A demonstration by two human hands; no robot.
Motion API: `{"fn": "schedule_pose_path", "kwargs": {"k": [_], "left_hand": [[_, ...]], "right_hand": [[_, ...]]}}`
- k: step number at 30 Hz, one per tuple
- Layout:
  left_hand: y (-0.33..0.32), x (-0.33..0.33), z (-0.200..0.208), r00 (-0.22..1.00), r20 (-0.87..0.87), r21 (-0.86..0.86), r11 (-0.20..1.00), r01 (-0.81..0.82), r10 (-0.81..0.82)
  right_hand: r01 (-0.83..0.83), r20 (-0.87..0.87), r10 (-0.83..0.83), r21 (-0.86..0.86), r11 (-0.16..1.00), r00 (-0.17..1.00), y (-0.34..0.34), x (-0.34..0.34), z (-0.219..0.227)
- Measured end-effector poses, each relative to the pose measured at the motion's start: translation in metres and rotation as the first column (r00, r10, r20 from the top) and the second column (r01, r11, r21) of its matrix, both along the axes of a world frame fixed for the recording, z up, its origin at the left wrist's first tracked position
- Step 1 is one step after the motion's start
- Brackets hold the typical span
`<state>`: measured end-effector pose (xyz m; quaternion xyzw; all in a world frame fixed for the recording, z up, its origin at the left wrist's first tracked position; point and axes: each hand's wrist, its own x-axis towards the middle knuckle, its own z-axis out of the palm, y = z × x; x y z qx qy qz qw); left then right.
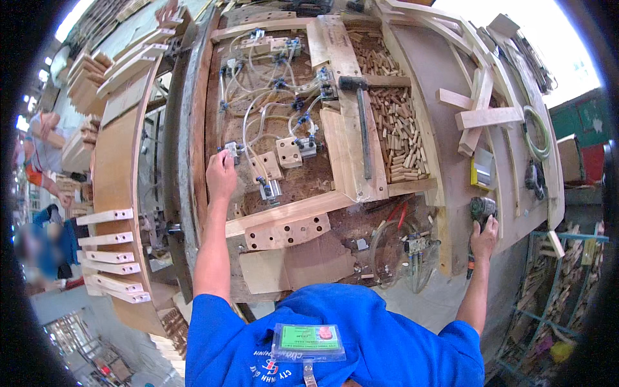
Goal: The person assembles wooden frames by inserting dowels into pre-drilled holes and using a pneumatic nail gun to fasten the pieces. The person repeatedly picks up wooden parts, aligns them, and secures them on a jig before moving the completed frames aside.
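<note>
My left hand (pixel 222 173) is closed at the left side of a wooden jig, its fingertips against a small metal pneumatic valve (pixel 233 152). What the fingers pinch is hidden. Beside it, clear air hoses (pixel 248 122) with blue fittings run between small cylinders and drilled wooden blocks (pixel 289 152). Far to the right, my right hand (pixel 483 237) is wrapped round a dark power drill (pixel 482 208) over the board. In the jig's middle, a hammer (pixel 374 82) lies with its handle across a trough of wooden dowels (pixel 394 122).
A drilled wooden piece (pixel 287 233) and cardboard (pixel 296 266) lie along the near edge. Joined wooden bars (pixel 490 118) and a coiled hose (pixel 536 132) rest at right. Drilled wooden strips (pixel 109 257) sit on a left rack. Another person (pixel 42 245) is at far left.
</note>
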<state>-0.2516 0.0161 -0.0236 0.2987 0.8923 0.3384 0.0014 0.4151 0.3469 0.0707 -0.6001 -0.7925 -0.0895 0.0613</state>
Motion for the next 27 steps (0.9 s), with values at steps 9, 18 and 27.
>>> {"fn": "schedule_pose_path", "kwargs": {"k": [9,18,27], "left_hand": [[-0.038,0.064,-0.008,0.997,-0.064,0.062,0.997,-0.046,0.050],[-0.070,0.109,0.003,0.960,0.034,-0.242,0.929,0.279,-0.280],[-0.066,0.114,-0.004,0.909,0.113,-0.279,0.865,0.417,-0.402]], "right_hand": [[-0.073,-0.266,0.017,-0.204,0.976,0.964,-0.134,-0.067,-0.051],[0.045,-0.245,-0.141,-0.362,0.931,0.959,-0.145,-0.071,-0.071],[-0.010,-0.270,-0.078,-0.311,0.950,0.960,-0.146,-0.071,-0.068]]}}
